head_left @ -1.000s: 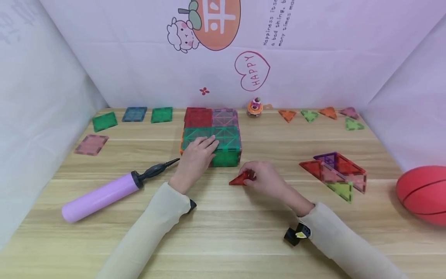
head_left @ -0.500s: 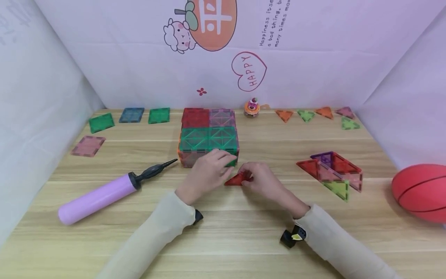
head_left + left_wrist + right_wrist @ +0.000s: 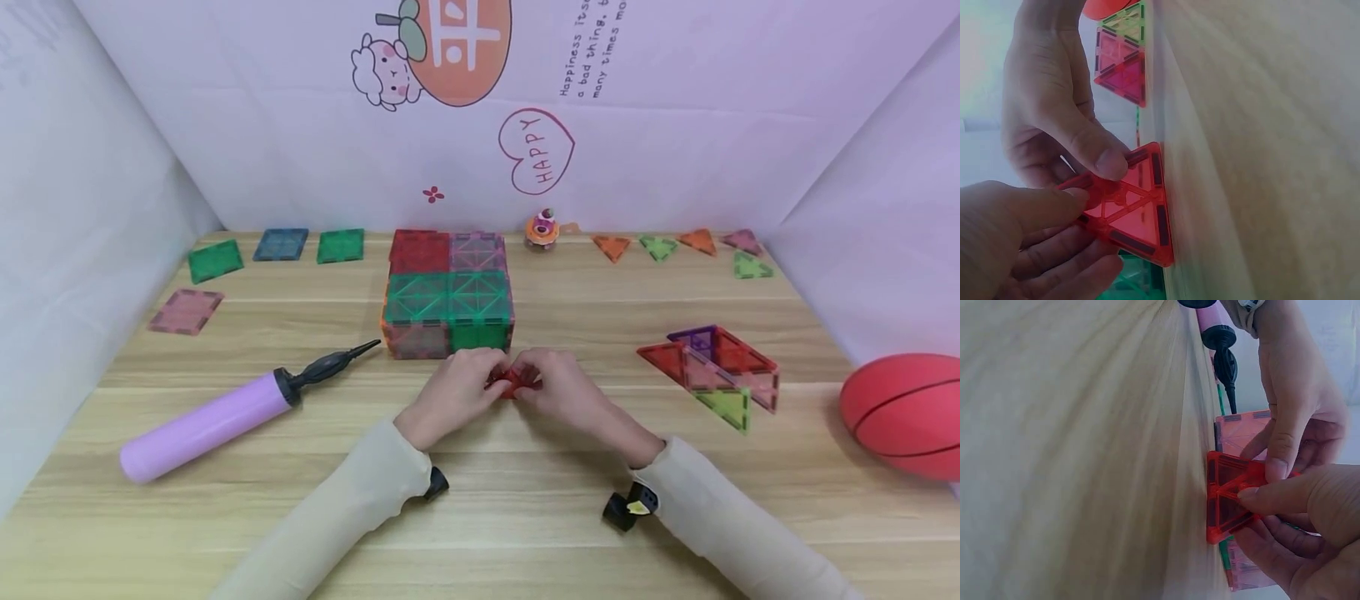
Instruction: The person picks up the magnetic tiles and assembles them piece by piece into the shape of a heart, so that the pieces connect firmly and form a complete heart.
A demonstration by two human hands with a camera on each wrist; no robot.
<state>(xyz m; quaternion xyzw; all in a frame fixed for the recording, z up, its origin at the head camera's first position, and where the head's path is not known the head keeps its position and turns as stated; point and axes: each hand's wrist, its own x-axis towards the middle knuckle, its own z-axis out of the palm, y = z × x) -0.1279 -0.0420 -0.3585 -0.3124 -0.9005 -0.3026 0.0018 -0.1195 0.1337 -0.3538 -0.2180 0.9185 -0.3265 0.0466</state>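
A red triangular magnetic tile (image 3: pixel 512 384) stands upright on the table, one edge down on the wood. My left hand (image 3: pixel 456 390) pinches it from the left between thumb and fingers. From the right, my right hand (image 3: pixel 562 390) pinches the same tile, which shows well as a red triangle (image 3: pixel 1138 219) in the left wrist view. Both thumbs lie on its near face; the top corner is partly covered by fingers. Just behind the hands is a box of square magnetic tiles (image 3: pixel 450 297), green, red and purple on top.
Joined tiles (image 3: pixel 720 375) stand on the right, beside a red ball (image 3: pixel 907 417). A purple hand pump (image 3: pixel 210 425) lies on the left. Loose square tiles (image 3: pixel 281 244) are at the back left, triangles (image 3: pixel 697 242) at the back right. A small figurine (image 3: pixel 542 229) stands behind.
My left hand has left the top of the tile box, come down to the right, and taken hold of the red triangular tile. My right hand has kept its grip on that tile.
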